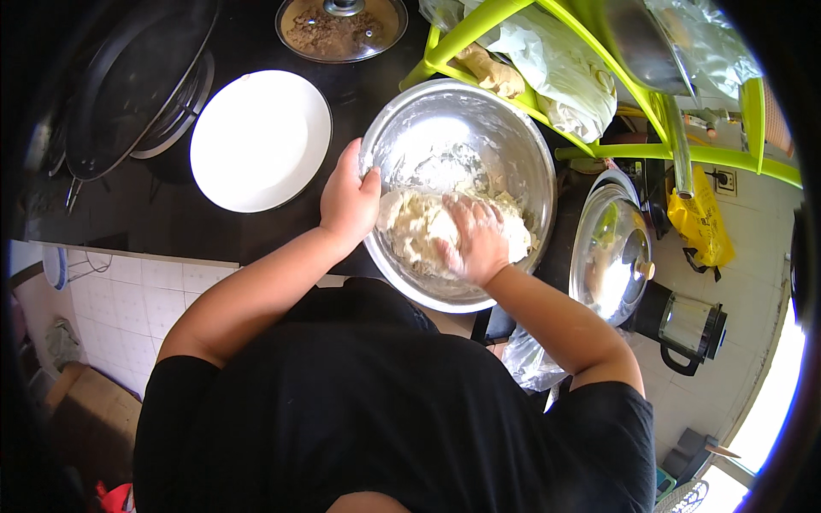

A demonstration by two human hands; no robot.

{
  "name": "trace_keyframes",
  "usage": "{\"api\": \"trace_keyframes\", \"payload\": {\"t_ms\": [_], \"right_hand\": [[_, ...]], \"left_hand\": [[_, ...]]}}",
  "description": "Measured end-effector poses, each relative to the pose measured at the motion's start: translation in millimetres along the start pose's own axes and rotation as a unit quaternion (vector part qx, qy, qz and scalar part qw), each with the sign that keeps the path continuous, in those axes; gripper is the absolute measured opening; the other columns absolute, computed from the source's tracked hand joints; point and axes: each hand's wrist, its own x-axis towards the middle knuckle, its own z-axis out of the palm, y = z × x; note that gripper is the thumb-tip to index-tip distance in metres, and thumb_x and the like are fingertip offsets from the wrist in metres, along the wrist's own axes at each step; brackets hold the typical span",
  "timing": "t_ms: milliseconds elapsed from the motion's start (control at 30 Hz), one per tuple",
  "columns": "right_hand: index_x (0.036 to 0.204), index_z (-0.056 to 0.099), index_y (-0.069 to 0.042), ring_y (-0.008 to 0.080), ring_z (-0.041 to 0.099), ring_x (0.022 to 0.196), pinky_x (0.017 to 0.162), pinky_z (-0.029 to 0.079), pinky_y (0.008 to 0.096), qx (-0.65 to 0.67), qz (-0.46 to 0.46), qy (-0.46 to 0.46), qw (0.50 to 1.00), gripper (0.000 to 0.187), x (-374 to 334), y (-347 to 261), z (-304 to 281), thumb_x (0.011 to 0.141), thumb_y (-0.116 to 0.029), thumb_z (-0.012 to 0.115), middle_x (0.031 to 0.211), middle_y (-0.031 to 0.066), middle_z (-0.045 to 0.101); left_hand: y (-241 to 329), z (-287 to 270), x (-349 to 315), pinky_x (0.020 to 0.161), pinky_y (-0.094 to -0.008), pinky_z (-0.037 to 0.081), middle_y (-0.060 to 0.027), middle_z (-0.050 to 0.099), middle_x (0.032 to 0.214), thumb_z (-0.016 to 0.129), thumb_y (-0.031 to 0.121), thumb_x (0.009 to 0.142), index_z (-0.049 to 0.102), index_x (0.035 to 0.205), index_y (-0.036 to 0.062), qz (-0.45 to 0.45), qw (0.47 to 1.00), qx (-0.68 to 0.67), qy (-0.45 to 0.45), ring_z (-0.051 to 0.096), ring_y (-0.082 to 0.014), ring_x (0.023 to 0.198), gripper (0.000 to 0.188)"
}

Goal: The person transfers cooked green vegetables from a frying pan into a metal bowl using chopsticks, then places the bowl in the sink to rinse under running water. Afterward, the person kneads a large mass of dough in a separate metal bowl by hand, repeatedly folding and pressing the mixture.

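A large steel mixing bowl (544, 154) sits in front of me, its inside walls streaked with flour. In it lies a lump of pale, rough, sticky dough (417, 229). My left hand (349, 198) grips the bowl's left side, with the thumb over the rim and the fingers against the outside. Pressed onto the dough is my right hand (475, 235), its fingers apart and coated in flour, the thumb spread to the left. The fingertips sink a little into the dough and are partly hidden.
A white plate (261, 141) is left of the bowl, beside a black wok (137, 85). Behind stands a glass-lidded pan (342, 32) with brown food. A green rack (466, 30) closely borders the bowl's far right; a glass lid (609, 248) and a blender jug (687, 325) are at the right.
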Motion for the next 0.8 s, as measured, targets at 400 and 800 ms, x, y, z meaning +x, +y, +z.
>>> {"api": "trace_keyframes", "payload": {"t_ms": [400, 800], "right_hand": [[0.137, 0.027, -0.019, 0.0365, 0.034, 0.120, 0.103, 0.017, 0.0535, -0.014, -0.122, -0.044, 0.992, 0.077, 62.6, 48.2, 32.0, 0.067, -0.043, 0.049, 0.131, 0.0164, 0.038], [0.110, 0.055, -0.018, 0.0346, 0.057, 0.094, 0.082, 0.044, 0.0432, 0.077, -0.035, -0.019, 0.996, 0.057, 146.3, 49.2, 16.8, 0.082, -0.060, 0.029, 0.099, 0.0170, 0.061]], "left_hand": [[14.8, -5.1, -7.9, 0.093, -0.0300, 0.037, -0.0145, 0.048, 0.119, 0.046, 0.002, 0.087, 0.032, 0.128, -0.0055, -0.039, 0.993, -0.110, -0.032, 0.047, -0.0183, 0.109, 0.044], [-5.5, 1.2, 1.0, 0.083, -0.0348, 0.043, -0.0205, 0.055, 0.111, 0.052, 0.017, 0.085, 0.038, 0.125, -0.0017, 0.015, 0.999, -0.031, 0.014, 0.057, -0.0288, 0.094, 0.047]]}}
